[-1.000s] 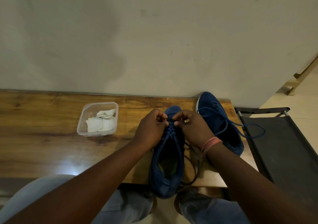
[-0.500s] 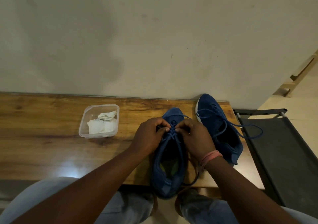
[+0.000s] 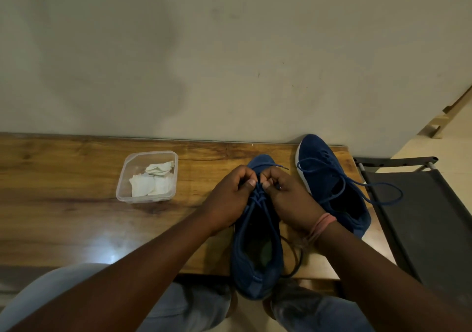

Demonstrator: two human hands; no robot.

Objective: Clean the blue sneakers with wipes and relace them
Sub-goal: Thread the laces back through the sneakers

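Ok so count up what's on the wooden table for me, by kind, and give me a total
Blue sneakers: 2, the near sneaker with both hands at its laces and the far sneaker beside it.
Clear plastic containers: 1, the container holding crumpled white wipes, too bunched to count.
Total: 3 things on the table, taking the wipes as the container's contents.

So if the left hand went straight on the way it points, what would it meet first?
Probably the right hand: the left hand points right across the near sneaker, both pinching its lace. Depth is uncertain.
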